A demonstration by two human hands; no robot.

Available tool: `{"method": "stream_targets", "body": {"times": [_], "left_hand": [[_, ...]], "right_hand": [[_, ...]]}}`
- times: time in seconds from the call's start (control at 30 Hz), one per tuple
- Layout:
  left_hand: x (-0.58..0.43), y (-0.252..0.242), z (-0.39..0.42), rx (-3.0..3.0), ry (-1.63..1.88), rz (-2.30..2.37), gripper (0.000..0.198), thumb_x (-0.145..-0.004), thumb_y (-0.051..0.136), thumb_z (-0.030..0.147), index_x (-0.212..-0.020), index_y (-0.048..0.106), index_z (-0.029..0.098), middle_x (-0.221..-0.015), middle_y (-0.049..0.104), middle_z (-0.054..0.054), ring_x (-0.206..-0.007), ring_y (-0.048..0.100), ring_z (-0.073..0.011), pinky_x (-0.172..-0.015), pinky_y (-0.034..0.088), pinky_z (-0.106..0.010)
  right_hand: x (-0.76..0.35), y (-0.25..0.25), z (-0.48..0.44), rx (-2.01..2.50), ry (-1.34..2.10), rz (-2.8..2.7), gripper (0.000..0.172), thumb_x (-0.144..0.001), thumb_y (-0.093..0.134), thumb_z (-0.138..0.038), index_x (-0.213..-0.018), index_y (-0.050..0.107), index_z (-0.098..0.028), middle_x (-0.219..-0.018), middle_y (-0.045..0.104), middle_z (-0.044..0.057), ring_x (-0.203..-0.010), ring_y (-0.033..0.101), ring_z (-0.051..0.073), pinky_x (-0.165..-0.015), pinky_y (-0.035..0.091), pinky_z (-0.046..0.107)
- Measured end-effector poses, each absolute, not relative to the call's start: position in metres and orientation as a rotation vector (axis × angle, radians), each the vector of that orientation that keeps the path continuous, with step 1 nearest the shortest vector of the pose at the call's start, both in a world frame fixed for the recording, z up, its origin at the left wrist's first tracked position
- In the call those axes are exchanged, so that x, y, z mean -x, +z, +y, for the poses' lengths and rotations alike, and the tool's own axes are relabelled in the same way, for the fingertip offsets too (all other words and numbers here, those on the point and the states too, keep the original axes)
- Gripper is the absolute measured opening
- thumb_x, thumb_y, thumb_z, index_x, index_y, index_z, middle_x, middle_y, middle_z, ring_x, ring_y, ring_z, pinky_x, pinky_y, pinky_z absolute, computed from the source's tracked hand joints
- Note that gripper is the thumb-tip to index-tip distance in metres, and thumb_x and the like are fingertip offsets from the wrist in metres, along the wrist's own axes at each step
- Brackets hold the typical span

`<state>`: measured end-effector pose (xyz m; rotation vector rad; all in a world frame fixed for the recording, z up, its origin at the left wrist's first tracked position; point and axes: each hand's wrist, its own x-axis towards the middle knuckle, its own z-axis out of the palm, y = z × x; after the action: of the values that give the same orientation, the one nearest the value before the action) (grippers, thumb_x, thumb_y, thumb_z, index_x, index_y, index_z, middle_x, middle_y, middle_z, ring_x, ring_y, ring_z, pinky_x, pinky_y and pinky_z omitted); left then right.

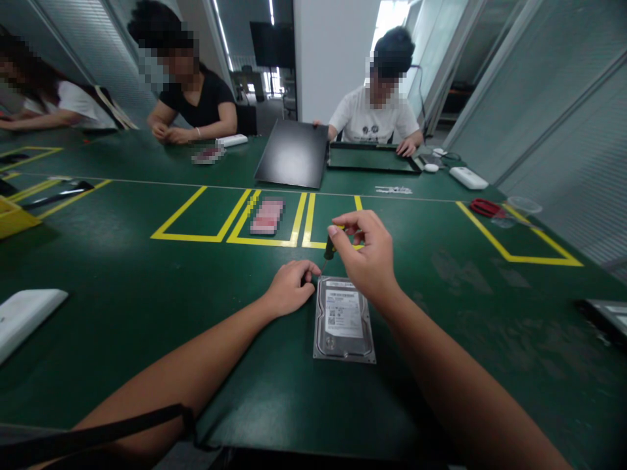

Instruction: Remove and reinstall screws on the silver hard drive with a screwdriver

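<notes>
A silver hard drive [344, 320] with a white label lies flat on the green table [122, 281] in front of me. My right hand [367, 251] is closed round a small dark screwdriver [328, 249], whose thin tip points down at the drive's far left corner. My left hand [292, 286] rests on the table at that same corner, fingers curled against the drive's edge. What the left fingers pinch, if anything, is hidden.
Yellow tape boxes [230, 219] mark the table beyond the drive. A pink blurred item [267, 216] lies in one. Three people sit at the far side with a black panel [292, 154] and tray [372, 158]. Red scissors [486, 208], white devices [24, 314] and a yellow bin [12, 217] lie around.
</notes>
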<state>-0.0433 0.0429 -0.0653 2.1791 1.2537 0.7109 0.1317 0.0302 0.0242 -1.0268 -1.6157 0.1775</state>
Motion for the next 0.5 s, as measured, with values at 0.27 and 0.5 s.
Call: {"method": "stream_targets", "body": {"times": [0.27,0.5], "left_hand": [[0.0434,-0.0668,0.0443,-2.177,0.702,1.259,0.029,-0.068,0.054,0.01,-0.094,0.063,0.018,-0.078,0.059,0.001,-0.076,0.052,-0.0179,-0.071,0.038,-0.032],[0.0441,-0.0665,0.0438,-2.18,0.717,1.246,0.029,-0.069,0.054,0.011,-0.095,0.063,0.018,-0.077,0.058,0.001,-0.075,0.052,-0.0181,-0.072,0.038,-0.032]], "right_hand": [[-0.133,0.0231,0.0315,0.997,0.165,-1.615,0.011,-0.087,0.06,-0.021,-0.094,0.068,-0.02,-0.088,0.065,0.001,-0.078,0.056,0.014,-0.069,0.043,0.029],[-0.1325,0.0224,0.031,0.991,0.173,-1.626,0.01,-0.086,0.061,-0.02,-0.092,0.069,-0.019,-0.088,0.067,0.001,-0.079,0.057,0.014,-0.071,0.043,0.031]]}}
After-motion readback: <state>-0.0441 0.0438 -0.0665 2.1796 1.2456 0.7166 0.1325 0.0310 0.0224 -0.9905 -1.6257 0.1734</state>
